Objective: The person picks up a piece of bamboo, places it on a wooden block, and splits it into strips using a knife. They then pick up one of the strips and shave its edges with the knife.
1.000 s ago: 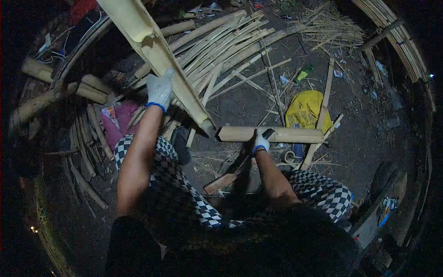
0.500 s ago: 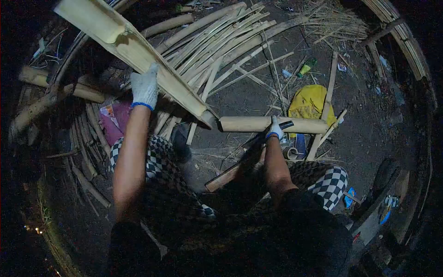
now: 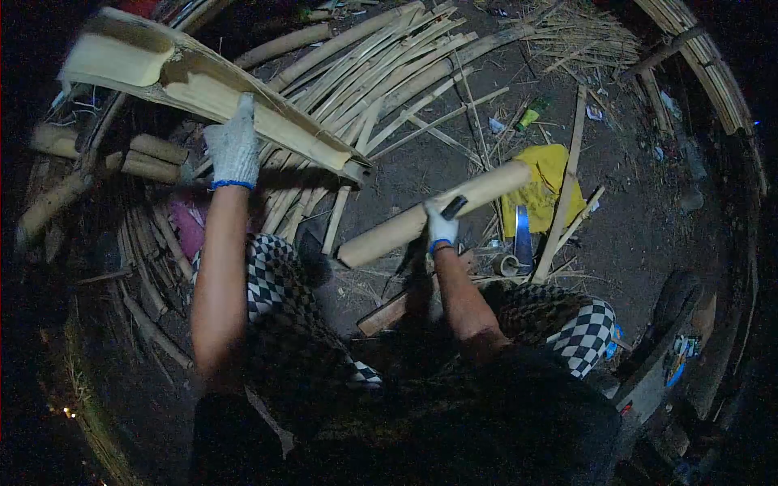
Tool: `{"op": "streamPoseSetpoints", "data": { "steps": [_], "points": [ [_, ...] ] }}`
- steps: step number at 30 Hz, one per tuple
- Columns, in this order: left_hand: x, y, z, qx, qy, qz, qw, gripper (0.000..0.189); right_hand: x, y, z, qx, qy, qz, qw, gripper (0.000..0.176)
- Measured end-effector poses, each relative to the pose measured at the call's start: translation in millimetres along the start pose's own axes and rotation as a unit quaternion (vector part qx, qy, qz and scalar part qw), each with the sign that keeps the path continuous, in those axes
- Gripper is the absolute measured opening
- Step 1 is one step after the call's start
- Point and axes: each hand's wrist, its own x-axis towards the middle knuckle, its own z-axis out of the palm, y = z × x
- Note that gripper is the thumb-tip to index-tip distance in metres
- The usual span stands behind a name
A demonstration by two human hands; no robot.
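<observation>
My left hand [image 3: 235,146], in a white knit glove, grips the near edge of a long split bamboo piece [image 3: 235,101], its hollow side showing. That piece slants from the upper left down toward the middle. In my gloved right hand [image 3: 442,225] are a shorter bamboo piece [image 3: 389,235], rounded side up, and a black tool handle [image 3: 454,207]; the rest of the tool is hidden. The shorter piece tilts up to the right, its far end over a yellow cloth [image 3: 547,166].
Bamboo strips [image 3: 405,61] lie fanned out beyond my hands. A saw blade [image 3: 523,235] and a tape roll [image 3: 506,265] lie at the right near my knee. Thick bamboo poles [image 3: 146,158] are at the left, and a wooden block [image 3: 382,314] sits between my legs.
The long split piece has moved left and turned flatter, showing more of its hollow. The shorter piece has swung from level to slanted, its left end lower, as my right hand moved left.
</observation>
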Motion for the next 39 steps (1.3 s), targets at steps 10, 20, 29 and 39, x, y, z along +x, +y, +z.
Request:
{"op": "streamPoseSetpoints", "data": {
  "steps": [10,20,29,39],
  "points": [
    [-1,9,5,-0.030,-0.015,-0.019,0.999,0.056,-91,-40,17,-0.139,-0.096,-0.024,0.985,0.080],
    [1,14,-5,-0.056,-0.032,-0.059,0.996,0.066,-22,-40,41,-0.161,-0.088,-0.083,0.979,0.073],
    [-11,22,17,-0.047,-0.042,0.002,0.998,0.044,-25,-36,39,-0.216,-0.073,-0.108,0.968,0.081],
    [2,-12,61,0.054,-0.105,-0.068,0.991,0.049,-41,-62,38,-0.194,-0.089,-0.236,0.948,0.037]
  ]
}}
